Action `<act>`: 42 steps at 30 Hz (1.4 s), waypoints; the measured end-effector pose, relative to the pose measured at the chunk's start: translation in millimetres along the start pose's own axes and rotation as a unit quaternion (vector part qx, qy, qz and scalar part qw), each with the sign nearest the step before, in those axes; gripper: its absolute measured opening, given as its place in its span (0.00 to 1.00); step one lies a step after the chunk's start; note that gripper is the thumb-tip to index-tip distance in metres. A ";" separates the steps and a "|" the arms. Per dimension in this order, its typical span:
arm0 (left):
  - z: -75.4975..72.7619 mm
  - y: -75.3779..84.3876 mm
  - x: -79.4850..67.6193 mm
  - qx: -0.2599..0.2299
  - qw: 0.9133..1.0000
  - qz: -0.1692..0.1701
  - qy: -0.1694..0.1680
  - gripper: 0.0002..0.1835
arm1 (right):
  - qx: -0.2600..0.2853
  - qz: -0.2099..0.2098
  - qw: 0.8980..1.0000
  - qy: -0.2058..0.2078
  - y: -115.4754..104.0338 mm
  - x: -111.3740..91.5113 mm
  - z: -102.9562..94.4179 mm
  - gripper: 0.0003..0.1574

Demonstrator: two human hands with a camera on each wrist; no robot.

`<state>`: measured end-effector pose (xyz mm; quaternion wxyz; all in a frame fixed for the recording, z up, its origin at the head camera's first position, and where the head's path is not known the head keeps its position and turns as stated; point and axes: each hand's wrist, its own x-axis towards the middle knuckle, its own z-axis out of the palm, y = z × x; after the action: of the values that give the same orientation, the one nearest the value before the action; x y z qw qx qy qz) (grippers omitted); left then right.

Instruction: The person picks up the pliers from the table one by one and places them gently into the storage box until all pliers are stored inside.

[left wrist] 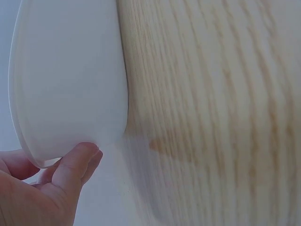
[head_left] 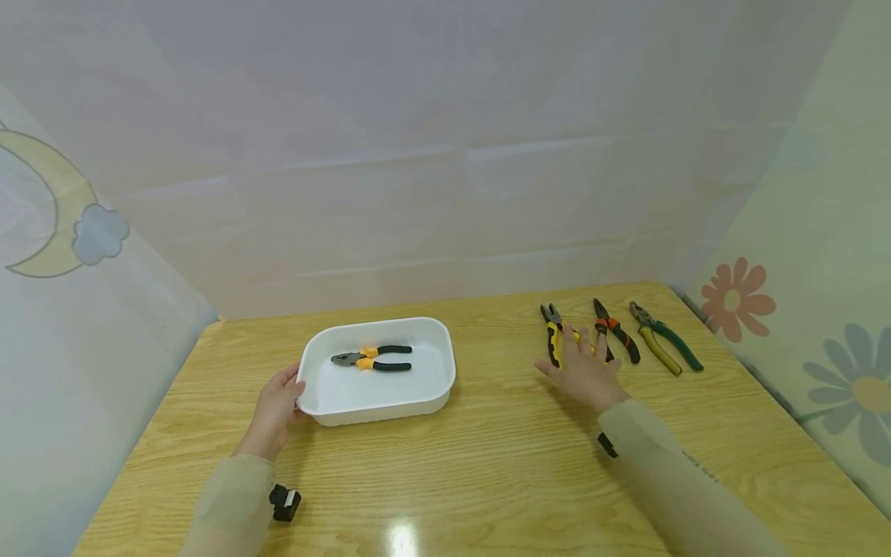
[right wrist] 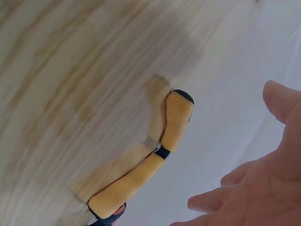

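White tray (head_left: 383,412): left end pinched by left hand (head_left: 273,408); far edge of wood tabletop (head_left: 487,456) just behind, broad span to right. Pale wall (head_left: 418,193) beyond tray. Right of tray, yellow-black pliers (head_left: 553,344): jaws pointing wallward, long axis roughly front-to-back, under spread-fingered right hand (head_left: 585,376).

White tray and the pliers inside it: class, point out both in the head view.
White tray (head_left: 383,413): head view, on its near outer wall.
Pliers inside it (head_left: 366,363): head view, on the lower handle's orange part.
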<state>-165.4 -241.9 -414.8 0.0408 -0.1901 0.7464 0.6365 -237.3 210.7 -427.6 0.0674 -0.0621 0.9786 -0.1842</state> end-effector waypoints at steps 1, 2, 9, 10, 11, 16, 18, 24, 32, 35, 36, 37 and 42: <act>0.0 0.0 0.0 0.000 1.000 0.000 0.000 0.28 | -0.001 0.001 1.000 0.000 1.1 0.3 0.1 0.67; 0.1 -0.1 0.0 -0.001 1.000 0.000 0.000 0.28 | 0.000 0.002 1.000 0.001 1.7 0.4 0.1 0.67; -0.2 -0.3 -1.0 -0.002 1.000 0.001 0.003 0.28 | 0.005 0.010 1.000 -0.012 6.9 1.8 -0.4 0.66; -0.2 -0.2 -1.1 -0.003 1.000 0.001 0.003 0.28 | 0.005 0.011 1.000 -0.013 7.5 1.8 -0.4 0.66; -0.3 -0.3 -1.1 -0.004 1.000 0.001 0.003 0.28 | 0.007 0.012 1.000 -0.015 8.1 2.3 -0.4 0.65; -0.8 -0.5 -1.3 -0.003 1.000 0.002 0.001 0.28 | 0.030 0.021 0.999 -0.036 12.0 4.3 0.5 0.64; -0.7 -0.4 -1.4 -0.001 1.000 0.002 0.001 0.28 | 0.039 0.026 0.998 -0.046 13.4 4.4 0.2 0.64; -0.7 -0.3 -2.0 0.000 1.000 0.003 0.000 0.28 | 0.056 0.036 0.996 -0.064 16.6 4.7 -0.7 0.64; -0.8 -0.1 -2.6 -0.001 1.000 0.002 -0.002 0.28 | 0.076 0.028 0.995 -0.065 21.1 6.5 -0.7 0.62; -0.4 0.3 -2.4 -0.002 1.000 0.001 -0.002 0.28 | 0.077 0.018 0.996 -0.050 23.3 8.3 -1.6 0.60; -0.3 0.4 -2.2 -0.001 1.000 0.001 -0.002 0.28 | 0.073 0.014 0.996 -0.046 23.8 9.2 -1.6 0.60; -0.2 0.6 -2.3 -0.001 1.000 0.001 -0.002 0.28 | 0.071 0.013 0.996 -0.042 24.1 10.0 -1.7 0.59; -0.2 1.0 -2.5 0.002 1.000 -0.001 -0.001 0.28 | 0.049 0.002 0.998 -0.029 27.8 13.0 -2.8 0.57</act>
<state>-163.4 -241.3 -413.1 0.0427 -0.1901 0.7471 0.6355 -253.2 235.5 -436.7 0.0988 -0.0622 0.9661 -0.2303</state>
